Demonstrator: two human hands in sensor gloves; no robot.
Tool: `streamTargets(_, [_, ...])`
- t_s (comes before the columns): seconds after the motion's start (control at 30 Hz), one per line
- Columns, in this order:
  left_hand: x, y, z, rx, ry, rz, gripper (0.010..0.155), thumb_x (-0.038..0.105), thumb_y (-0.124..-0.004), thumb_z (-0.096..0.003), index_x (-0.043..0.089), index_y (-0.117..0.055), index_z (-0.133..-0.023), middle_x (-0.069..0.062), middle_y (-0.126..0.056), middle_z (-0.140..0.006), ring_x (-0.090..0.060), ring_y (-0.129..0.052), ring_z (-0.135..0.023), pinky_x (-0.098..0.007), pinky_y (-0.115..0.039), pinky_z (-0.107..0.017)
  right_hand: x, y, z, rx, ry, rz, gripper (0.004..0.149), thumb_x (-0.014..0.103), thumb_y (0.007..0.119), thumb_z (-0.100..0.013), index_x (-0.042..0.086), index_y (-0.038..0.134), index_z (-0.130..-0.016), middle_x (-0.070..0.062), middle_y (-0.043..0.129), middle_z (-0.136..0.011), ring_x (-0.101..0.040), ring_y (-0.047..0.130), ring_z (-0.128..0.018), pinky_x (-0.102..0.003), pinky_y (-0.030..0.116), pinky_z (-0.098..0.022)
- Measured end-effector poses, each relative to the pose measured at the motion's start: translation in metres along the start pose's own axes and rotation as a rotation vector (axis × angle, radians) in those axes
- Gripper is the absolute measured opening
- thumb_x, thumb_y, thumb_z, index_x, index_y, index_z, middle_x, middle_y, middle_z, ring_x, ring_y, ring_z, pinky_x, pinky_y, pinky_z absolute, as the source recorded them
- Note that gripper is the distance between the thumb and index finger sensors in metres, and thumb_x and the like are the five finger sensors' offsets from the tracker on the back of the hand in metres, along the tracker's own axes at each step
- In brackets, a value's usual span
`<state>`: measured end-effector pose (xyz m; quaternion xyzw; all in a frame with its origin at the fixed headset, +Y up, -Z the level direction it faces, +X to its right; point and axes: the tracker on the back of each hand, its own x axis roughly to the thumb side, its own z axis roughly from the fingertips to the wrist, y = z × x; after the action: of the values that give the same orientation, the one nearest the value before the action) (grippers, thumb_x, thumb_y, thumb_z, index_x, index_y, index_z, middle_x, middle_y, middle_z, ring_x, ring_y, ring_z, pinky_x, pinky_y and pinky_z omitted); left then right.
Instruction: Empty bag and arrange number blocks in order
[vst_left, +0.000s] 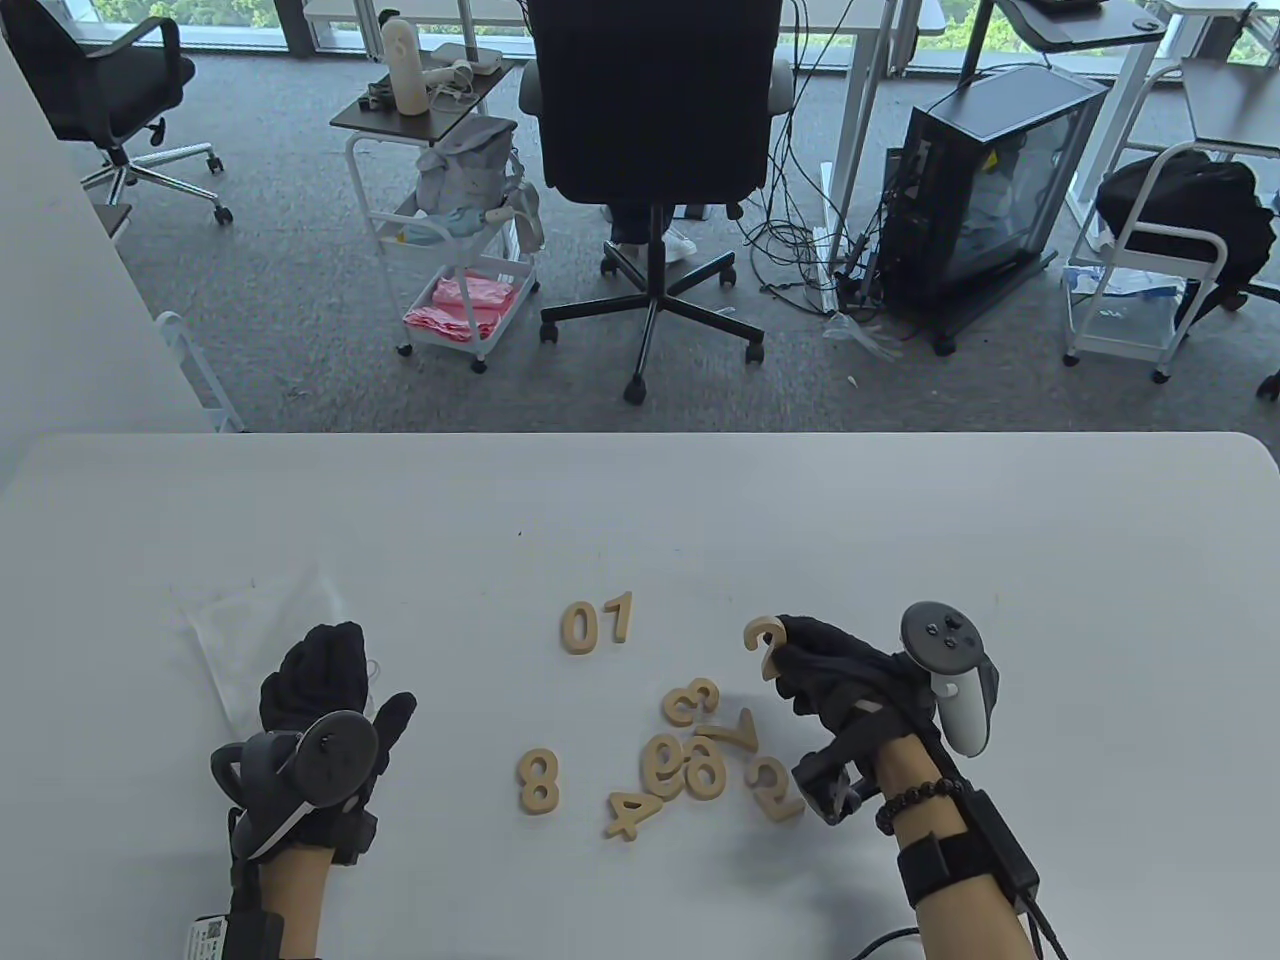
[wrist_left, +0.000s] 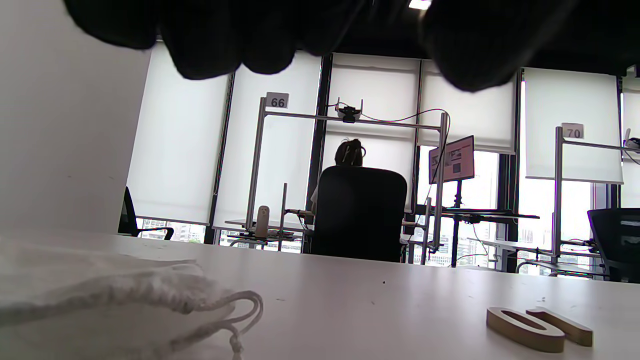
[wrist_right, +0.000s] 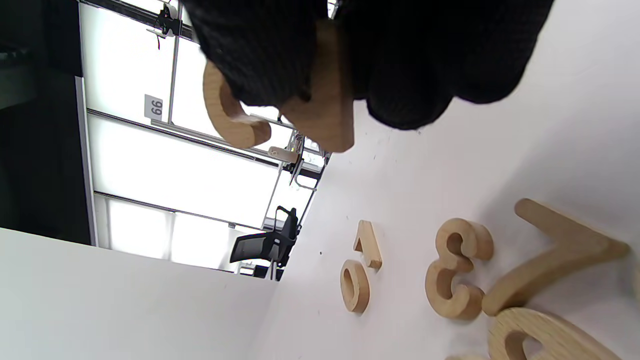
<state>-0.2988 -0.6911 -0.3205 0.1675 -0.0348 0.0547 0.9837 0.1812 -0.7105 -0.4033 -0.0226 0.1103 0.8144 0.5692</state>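
White table (vst_left: 640, 520) is standing in an office with chairs, carts and bright windows. 0 (vst_left: 579, 628) and 1 (vst_left: 617, 617) are sitting side by side at centre; loose numerals are lying at their 5 o'clock. Right hand (vst_left: 835, 675) is pinching a wooden 2 (vst_left: 764, 645). Left hand (vst_left: 315, 680) is lying relaxed, fingers straight, on the white bag (vst_left: 235, 640). Only the left wrist view is showing the bag's drawstring (wrist_left: 235, 320).

Office; swivel chairs (vst_left: 655, 150); desks (vst_left: 1070, 25)

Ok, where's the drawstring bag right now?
In the table view the bag lies flat at the table's left, partly under the left hand, well left of the 0 block; the left wrist view shows its cord.
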Motion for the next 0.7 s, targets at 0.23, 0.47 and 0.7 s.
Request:
streamTargets(0.23, [0.000,0.001,0.000,0.012,-0.003,0.009,0.085,0.053,-0.076,-0.0484,0.001,-0.050,-0.111,-0.032,-0.055,-0.111,-0.059,-0.071,-0.098,-0.074,-0.060,-0.068,0.050,0.031,-0.038,-0.142,0.045,0.273,0.047,0.025,0.088,-0.049,0.004,0.082,-0.091,-0.016,0.095,-0.077,-0.028,0.108,-0.048,-0.036,0.098,-0.034])
streamTargets(0.47, [-0.001,0.001,0.000,0.022,-0.001,0.015,0.085,0.053,-0.076,-0.0484,0.001,-0.050,-0.112,-0.032,-0.055,-0.111,-0.059,-0.070,-0.098,-0.074,-0.059,-0.068,0.068,0.078,-0.077,-0.180,0.113,0.467,0.048,0.022,0.088,-0.048,-0.001,0.083,-0.090,-0.019,0.100,-0.071,-0.027,0.113,-0.041,-0.034,0.102,-0.029])
streamTargets(0.7, [-0.002,0.002,0.000,0.031,0.001,0.025,0.085,0.053,-0.076,-0.0484,0.001,-0.050,-0.112,-0.032,-0.055,-0.111,-0.059,-0.070,-0.098,-0.074,-0.059,-0.068,0.056,0.099,-0.103,-0.254,0.168,0.650,0.046,0.024,0.090,-0.047,0.000,0.087,-0.085,-0.018,0.103,-0.067,-0.023,0.113,-0.036,-0.031,0.101,-0.024])
